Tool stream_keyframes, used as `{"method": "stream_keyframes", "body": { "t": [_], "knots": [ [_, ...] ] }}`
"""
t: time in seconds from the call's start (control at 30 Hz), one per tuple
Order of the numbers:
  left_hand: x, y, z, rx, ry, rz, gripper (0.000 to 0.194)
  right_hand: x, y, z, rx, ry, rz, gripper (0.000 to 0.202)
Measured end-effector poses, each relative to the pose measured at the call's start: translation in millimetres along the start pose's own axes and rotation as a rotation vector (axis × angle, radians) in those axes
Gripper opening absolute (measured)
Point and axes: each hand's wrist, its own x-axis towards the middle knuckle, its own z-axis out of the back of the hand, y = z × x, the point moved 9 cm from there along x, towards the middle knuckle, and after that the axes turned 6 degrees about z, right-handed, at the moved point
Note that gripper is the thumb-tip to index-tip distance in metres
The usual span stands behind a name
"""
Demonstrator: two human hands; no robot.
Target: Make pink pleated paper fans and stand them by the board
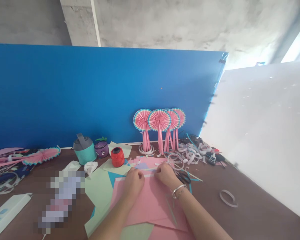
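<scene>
In the head view, a sheet of pink paper [146, 203] lies flat on the table in front of me, over more pink and pale green sheets. A narrow white strip, perhaps tape, runs along its far edge. My left hand [135, 182] is closed at the left part of that edge, fingertips curled down on the paper. Closed in a similar way, my right hand [165, 175] pinches at the right part of the edge. What exactly lies under the fingertips is hidden. Dark scissors [185, 177] rest just beyond my right wrist, beside a white tape roll [175, 161].
Several pink pleated paper fans [159, 120] stand against the blue partition [90, 93]. Curled white strips [193, 153] pile at the back right. A red container [117, 157], purple cup [101, 149] and teal cup [84, 151] stand back left. A white ring [228, 198] lies right.
</scene>
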Motion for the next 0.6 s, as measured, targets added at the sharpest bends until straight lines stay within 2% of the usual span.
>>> {"method": "stream_keyframes", "body": {
  "t": [0.3, 0.47, 0.6],
  "knots": [
    [0.5, -2.6, -3.6, 0.072, -0.002, -0.008, 0.017, -3.3, 0.1, -10.8, -0.065, -0.024, 0.010, 0.020],
    [-0.9, -4.0, -3.5, 0.093, 0.009, -0.002, 0.016, -5.9, 0.8, -2.8, -0.067, -0.033, 0.023, 0.023],
    [-3.3, -5.5, -3.1, 0.096, 0.023, 0.003, 0.016, -3.4, -11.0, 5.6, -0.027, -0.022, 0.022, 0.020]
  ]
}}
